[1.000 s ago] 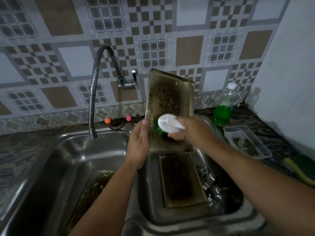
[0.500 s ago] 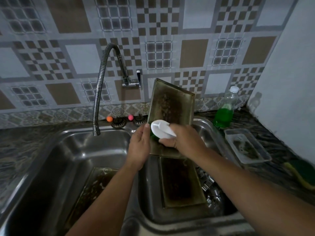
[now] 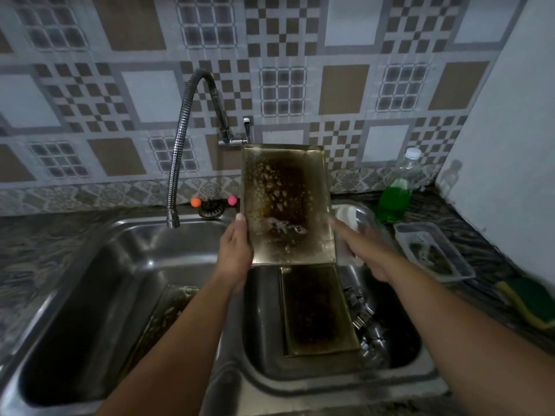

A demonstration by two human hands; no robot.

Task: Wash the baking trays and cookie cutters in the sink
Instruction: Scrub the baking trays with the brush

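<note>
Left hand (image 3: pixel 235 253) grips tray (image 3: pixel 288 205) by its left edge | tray upright over right basin, long axis vertical | right hand (image 3: pixel 365 250) blurred just right of tray, fingers extended; whether it holds anything, cannot tell.

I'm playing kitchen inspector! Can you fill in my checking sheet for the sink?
Surface: steel double sink, dark stone counter.
Job's things: stained upright tray; second tray flat in right basin beside cookie cutters; third tray in left basin.
Clutter: green soap bottle, plastic tub, sponge.
Grippers: left hand holds the upright tray's edge; right hand blurred, beside it.
Cables: nothing seen.
Surroundings: faucet, tiled wall.
</note>
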